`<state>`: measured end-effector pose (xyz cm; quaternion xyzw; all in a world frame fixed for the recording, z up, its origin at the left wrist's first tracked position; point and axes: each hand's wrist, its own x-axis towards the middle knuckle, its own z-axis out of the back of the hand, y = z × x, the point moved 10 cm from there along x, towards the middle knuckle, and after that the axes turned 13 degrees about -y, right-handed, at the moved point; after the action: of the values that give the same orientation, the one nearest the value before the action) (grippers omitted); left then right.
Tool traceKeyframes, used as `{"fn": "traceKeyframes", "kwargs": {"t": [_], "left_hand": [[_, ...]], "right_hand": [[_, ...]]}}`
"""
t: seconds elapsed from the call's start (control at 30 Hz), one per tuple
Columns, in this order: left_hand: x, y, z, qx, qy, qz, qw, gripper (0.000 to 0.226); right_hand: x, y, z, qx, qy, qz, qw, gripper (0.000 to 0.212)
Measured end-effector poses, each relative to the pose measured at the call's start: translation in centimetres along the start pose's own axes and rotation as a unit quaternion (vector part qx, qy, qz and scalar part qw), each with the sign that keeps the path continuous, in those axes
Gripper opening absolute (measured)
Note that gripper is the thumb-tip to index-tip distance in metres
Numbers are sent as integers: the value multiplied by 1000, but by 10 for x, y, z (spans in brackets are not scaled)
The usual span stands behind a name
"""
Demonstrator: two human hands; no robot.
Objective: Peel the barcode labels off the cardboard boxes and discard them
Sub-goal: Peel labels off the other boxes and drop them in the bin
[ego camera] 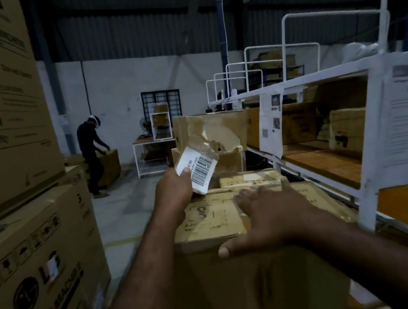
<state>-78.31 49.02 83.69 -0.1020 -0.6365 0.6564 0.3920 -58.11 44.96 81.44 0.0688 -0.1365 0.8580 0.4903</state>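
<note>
While the left hand (174,191) has its fingers (185,171) pinched on the barcode label (197,169), thumb on the printed face, the label stands tilted up over the far edge of the cardboard box (209,223). A flap of clear tape (202,145) hangs on at the label's top. Can't tell whether its lower edge is free or stuck down. The right hand (270,218) lies flat on the box top, straight and spread, thumb over the near edge, gripping nothing. My read: the peel is almost done. To finish clean, press down with the right hand as an anchor. Pull the label low and slow along the surface so the cardboard skin doesn't tear, take the tape with it, then bin it. No bin in view. Other boxes (210,131) sit behind, a white rack (371,64) is to the right, and big cartons (3,120) are stacked on the left.
</note>
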Motion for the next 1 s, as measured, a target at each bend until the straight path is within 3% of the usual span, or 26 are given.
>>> {"fn": "traceKeyframes", "kwargs": {"t": [0.07,0.17,0.37,0.43,0.53,0.6,0.67,0.77,0.9,1.0], "left_hand": [[6,5,10,23,-33,3,999,34],[10,10,29,44,-75,15,996,37],[9,13,27,-104,-81,75,988,42],[7,2,26,-112,-66,38,991,29],[4,-6,35,-122,-53,3,991,22],[0,-1,42,-134,-37,10,990,18],[-7,2,47,-160,-17,18,987,16],[-21,9,58,-176,-6,26,984,12],[-35,18,68,-185,7,39,982,13],[-45,16,77,-183,7,28,983,18]], "right_hand": [[5,-1,-1,-29,-27,-7,999,134],[7,7,1,-9,-70,-6,998,119],[15,83,13,116,-132,118,977,79],[29,74,16,140,-148,102,974,76],[48,36,22,170,-169,30,970,87],[54,30,22,193,-187,33,963,78],[54,33,25,292,-222,45,929,52],[49,20,37,445,-311,14,840,22],[43,18,42,523,-371,-14,767,41],[37,20,45,583,-383,-32,716,36]]}}
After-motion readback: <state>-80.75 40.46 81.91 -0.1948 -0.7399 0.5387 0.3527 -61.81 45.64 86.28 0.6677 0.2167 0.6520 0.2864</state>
